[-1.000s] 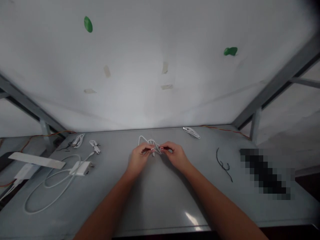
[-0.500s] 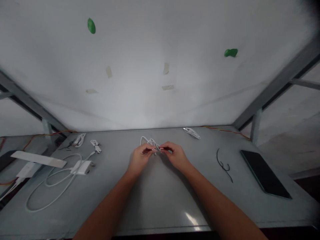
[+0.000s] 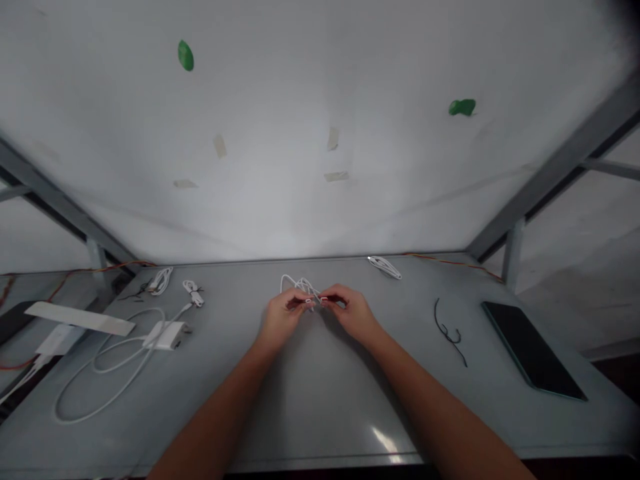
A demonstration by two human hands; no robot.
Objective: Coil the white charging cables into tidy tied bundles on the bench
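Note:
Both my hands meet at the middle of a grey table (image 3: 310, 400). My left hand (image 3: 281, 318) and my right hand (image 3: 351, 312) are closed in pinches on a thin white cable (image 3: 299, 285), whose loose loops bunch up just behind my fingertips. The cable's ends are hidden between my fingers.
A white charger block (image 3: 163, 335) with a long looped white cord lies at the left, with two small bundled white cables (image 3: 191, 291) behind it. Another coiled white cable (image 3: 385, 267) lies at the back right, a black twist tie (image 3: 449, 330) and a dark tablet (image 3: 533, 351) at the right.
My hands have stayed on the white cable with only slight finger movement; the view has shifted a little.

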